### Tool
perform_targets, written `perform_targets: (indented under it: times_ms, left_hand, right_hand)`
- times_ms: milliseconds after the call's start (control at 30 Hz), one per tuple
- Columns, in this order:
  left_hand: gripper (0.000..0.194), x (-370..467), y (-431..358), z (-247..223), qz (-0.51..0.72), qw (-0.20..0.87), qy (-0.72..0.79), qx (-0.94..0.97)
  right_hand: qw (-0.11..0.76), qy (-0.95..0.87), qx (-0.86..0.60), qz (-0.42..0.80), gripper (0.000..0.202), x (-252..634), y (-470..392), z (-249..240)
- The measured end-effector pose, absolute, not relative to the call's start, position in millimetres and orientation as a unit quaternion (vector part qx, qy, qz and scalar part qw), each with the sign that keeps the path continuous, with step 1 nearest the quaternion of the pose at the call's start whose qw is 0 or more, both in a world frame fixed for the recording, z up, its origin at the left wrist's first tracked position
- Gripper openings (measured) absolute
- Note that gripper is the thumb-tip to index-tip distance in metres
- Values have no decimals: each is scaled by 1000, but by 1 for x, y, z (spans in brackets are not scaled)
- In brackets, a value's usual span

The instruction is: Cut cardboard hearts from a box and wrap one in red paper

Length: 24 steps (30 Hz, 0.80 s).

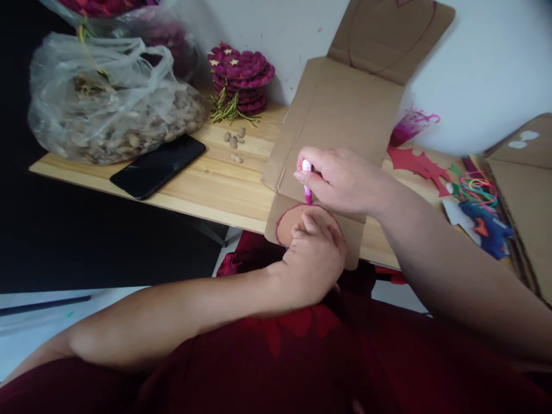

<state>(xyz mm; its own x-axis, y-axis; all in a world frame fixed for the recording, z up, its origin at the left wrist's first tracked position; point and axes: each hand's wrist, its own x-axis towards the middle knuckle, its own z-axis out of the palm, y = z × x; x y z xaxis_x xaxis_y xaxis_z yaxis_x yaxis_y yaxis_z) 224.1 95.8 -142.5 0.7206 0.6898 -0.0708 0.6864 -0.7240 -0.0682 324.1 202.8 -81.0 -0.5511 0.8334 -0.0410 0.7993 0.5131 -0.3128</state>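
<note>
1. On the near end of a long, creased sheet of cardboard, in the head view, lies a round piece, with a dark purple line along its visible edge. The cardboard rests on the wooden table, its near end jutting past the table's front edge.

2. At the far side of the round piece, the right hand has its fingers closed around a pink-and-white marker, which stands nearly upright with its tip at the line.

3. On top of the round piece, the left hand presses down with bent fingers; I cannot tell whether any of them clasp the cardboard from below.

4. In handling, the marker should be light, stiff and smooth; low on the barrel, just above the tip, looks the steadiest hold. The round piece looks thin and light, likely to slide unless pressed near its middle. The cardboard seems stiff but ready to bend at its creases, so both long edges would suit lifting.

5. Left of the cardboard sit a phone, a few peanuts and a clear bag.
</note>
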Motion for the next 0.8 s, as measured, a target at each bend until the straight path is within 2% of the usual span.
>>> perform_targets:
  times_ms: [400, 800]
  left_hand:
    - [108, 221, 98, -132, 79, 9, -352, -933]
    - [92, 220, 98, -132, 47, 2, -362, -931]
  right_hand:
    - [-5, -894, -441, 78, 20, 302, 200, -81]
    - [0, -909, -405, 97, 16, 282, 193, -80]
